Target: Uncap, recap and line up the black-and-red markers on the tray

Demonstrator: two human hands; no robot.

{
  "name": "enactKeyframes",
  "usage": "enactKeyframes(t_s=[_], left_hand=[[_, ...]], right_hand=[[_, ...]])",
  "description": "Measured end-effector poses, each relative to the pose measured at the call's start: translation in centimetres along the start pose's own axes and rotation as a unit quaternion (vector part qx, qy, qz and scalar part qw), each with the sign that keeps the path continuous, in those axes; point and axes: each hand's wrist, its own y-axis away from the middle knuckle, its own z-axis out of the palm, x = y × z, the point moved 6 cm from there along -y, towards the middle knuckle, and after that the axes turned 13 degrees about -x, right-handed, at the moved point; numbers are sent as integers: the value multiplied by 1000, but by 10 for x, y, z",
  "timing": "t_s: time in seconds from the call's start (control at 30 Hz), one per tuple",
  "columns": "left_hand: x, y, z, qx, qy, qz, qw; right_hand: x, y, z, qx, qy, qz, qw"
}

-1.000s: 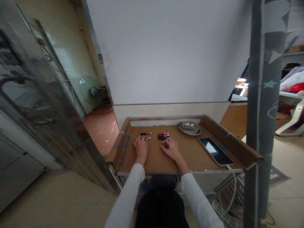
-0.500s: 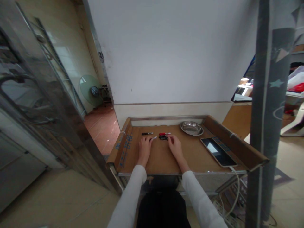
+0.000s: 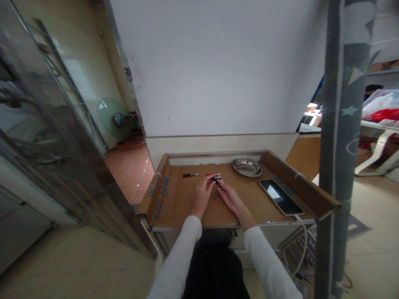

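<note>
- Pinching a dark pen: left hand and right hand, each grip by fingertips.
- Red pen just beyond.
- On counter: black pen left; dish, phone right.

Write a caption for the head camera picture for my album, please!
Left hand and right hand meet at a small dark object above cardboard, near a shiny dish and phone.
</note>
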Motion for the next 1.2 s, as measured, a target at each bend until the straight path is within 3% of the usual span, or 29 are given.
enactKeyframes(t_s=[0.2, 0.53, 0.77, 0.93, 1.07, 1.2], left_hand=[[3, 2, -1, -22, -21, 3, 1000], [-8, 6, -21, 118, 38, -70, 990], [-22, 2, -13, 80, 50, -97, 991], [-39, 1, 2, -20, 28, -127, 991], [-41, 1, 10, -69, -1, -113, 991], [-37, 2, 5, -55, -32, -105, 992]], right_hand=[[3, 0, -2, 4, -29, -6, 1000], [-7, -1, -18, 92, -22, -75, 993], [-9, 1, -28, 153, 30, -121, 980], [-16, 7, -41, 230, 69, -173, 955], [-21, 10, -37, 225, 115, -184, 950], [-23, 8, -24, 161, 173, -159, 959]])
